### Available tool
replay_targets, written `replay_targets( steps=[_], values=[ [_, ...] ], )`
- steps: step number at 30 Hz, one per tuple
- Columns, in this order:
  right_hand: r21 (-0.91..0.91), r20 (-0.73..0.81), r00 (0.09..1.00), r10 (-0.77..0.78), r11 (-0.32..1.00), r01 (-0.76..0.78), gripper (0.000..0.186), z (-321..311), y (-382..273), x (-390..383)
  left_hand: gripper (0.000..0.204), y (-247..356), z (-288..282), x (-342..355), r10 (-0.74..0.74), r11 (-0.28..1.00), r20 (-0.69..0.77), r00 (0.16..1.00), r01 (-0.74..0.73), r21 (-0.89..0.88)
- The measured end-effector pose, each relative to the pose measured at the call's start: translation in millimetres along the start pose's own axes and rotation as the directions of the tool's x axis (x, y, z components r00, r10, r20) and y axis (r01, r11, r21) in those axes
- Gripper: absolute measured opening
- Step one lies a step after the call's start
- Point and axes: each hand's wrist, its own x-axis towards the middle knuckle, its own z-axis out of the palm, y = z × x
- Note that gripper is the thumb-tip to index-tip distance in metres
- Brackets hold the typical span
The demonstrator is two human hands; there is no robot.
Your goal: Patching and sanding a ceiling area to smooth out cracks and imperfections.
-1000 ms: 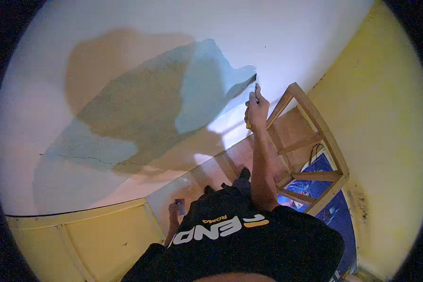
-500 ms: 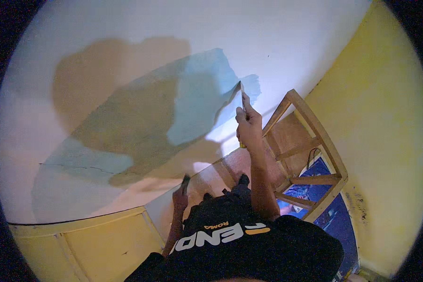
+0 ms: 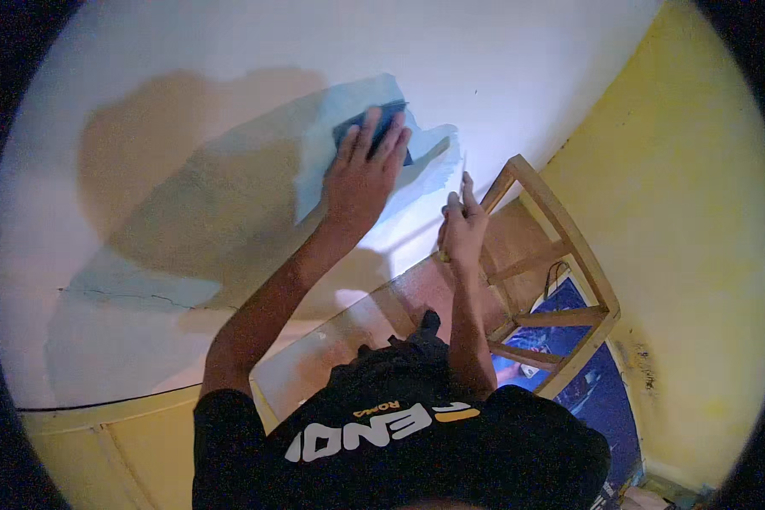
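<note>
- raised the left hand (image 3: 359,191) from low beside the body to the blue-green patch (image 3: 313,178), bringing a dark flat piece (image 3: 386,124) over its far part
- held that piece beneath spread fingers; could not tell whether pressed fully against the white wall (image 3: 527,68)
- moved the right hand (image 3: 465,229) to the patch's right end, fingers closed around a thin-bladed tool (image 3: 465,163) seen nearly edge-on
- so brought both hands to work on one patch, near each other but apart
- saw the patch run left and near, partly under a broad shadow (image 3: 178,153), past a thin crack (image 3: 170,299)
- noted at right a wooden frame (image 3: 552,206), a blue sheet (image 3: 616,399) and a yellow wall (image 3: 697,212)
</note>
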Motion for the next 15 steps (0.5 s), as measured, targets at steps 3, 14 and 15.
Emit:
replay_targets(
  steps=[3,14,15],
  values=[
    [0.015,-0.062,0.994,0.089,0.996,-0.088,0.051,-18.7,-4.2,-1.1,0.052,19.0,51.7,-7.6,0.144,0.986,0.042,0.989,-0.147,0.072],
    [-0.299,-0.118,0.993,-0.031,0.954,-0.005,0.053,-118.3,63.7,-3.0,0.060,58.1,92.5,18.4,0.133,0.990,0.050,0.990,-0.135,0.050],
    [-0.298,-0.102,0.994,-0.028,0.954,-0.003,0.053,-115.9,59.1,-2.7,0.061,64.0,109.4,12.9,0.147,0.989,0.078,0.986,-0.145,-0.023]
  ],
)
